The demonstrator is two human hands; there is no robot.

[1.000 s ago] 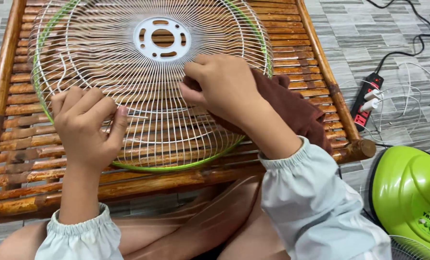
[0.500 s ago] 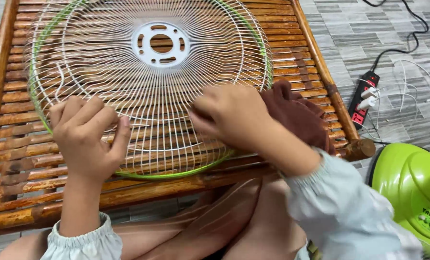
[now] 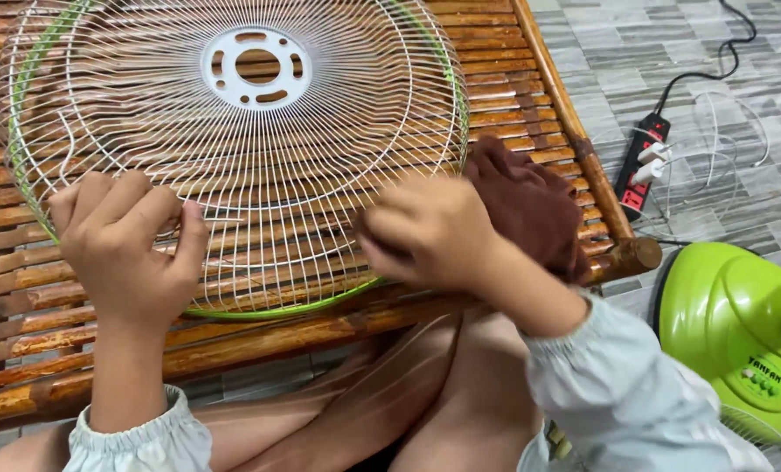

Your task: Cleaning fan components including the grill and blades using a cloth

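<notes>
A round white wire fan guard [image 3: 233, 131] with a green rim lies on a slatted bamboo bench [image 3: 513, 87]. My left hand [image 3: 128, 245] grips the guard's wires near its lower left edge. My right hand [image 3: 430, 232] holds a dark brown cloth [image 3: 530, 205] pressed on the guard's lower right rim. The cloth bunches up behind my knuckles. A white centre plate [image 3: 255, 65] with slots sits in the middle of the guard.
A green fan base [image 3: 740, 332] stands on the tiled floor at the lower right. A black and red power strip [image 3: 639, 170] with white plugs and loose cables lies beyond the bench's right rail. My knees are under the bench's front edge.
My right hand with the cloth has slid down the guard from near the centre to its lower right rim. The left hand kept its grip.
</notes>
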